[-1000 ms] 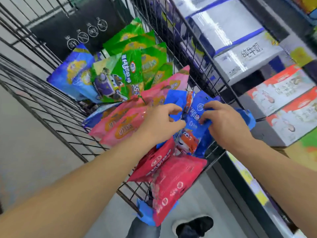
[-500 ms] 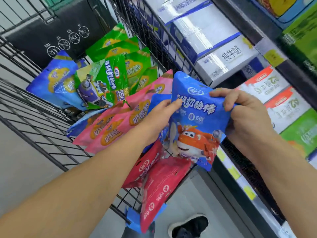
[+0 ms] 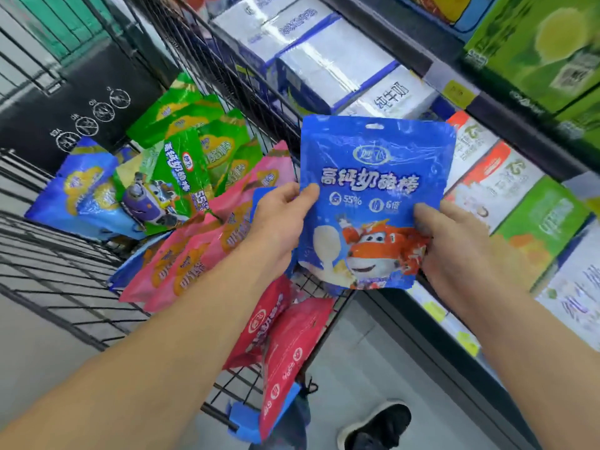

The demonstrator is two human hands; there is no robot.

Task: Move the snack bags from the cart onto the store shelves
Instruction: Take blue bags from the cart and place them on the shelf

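Blue foil bag (image 3: pixel 376 203) held upright between both hands, front facing the camera, raised above the near right corner of the cart (image 3: pixel 65 287). Left hand (image 3: pixel 279 222) pinched the bag's left edge, thumb on the front, fingers curled behind. Right hand (image 3: pixel 454 248) gripped the lower right corner, thumb laid across the front beside the printed cartoon plane; its fingers were hidden behind the bag. Bag touched nothing but the hands.

Below and left of it, the wire cart held the remaining bags: red bags (image 3: pixel 285 345) hung over the near corner, pink bags (image 3: pixel 201 254) lay fanned along the middle, green bags (image 3: pixel 191 131) were stacked toward the far end, and more blue bags (image 3: pixel 87 196) rested against the far left side. One green bag with a purple cartoon figure (image 3: pixel 168 186) lay on top of the pile.

Right of the cart ran the store shelves (image 3: pixel 487 102), with white milk cartons (image 3: pixel 341 66) on the nearer level, red-and-white and green boxes (image 3: pixel 506 190) beside them, and green boxes (image 3: pixel 545 43) on the level above. Yellow price tags (image 3: pixel 467 342) sat along the lower shelf edge. A black shoe (image 3: pixel 373 427) showed on the grey floor below.
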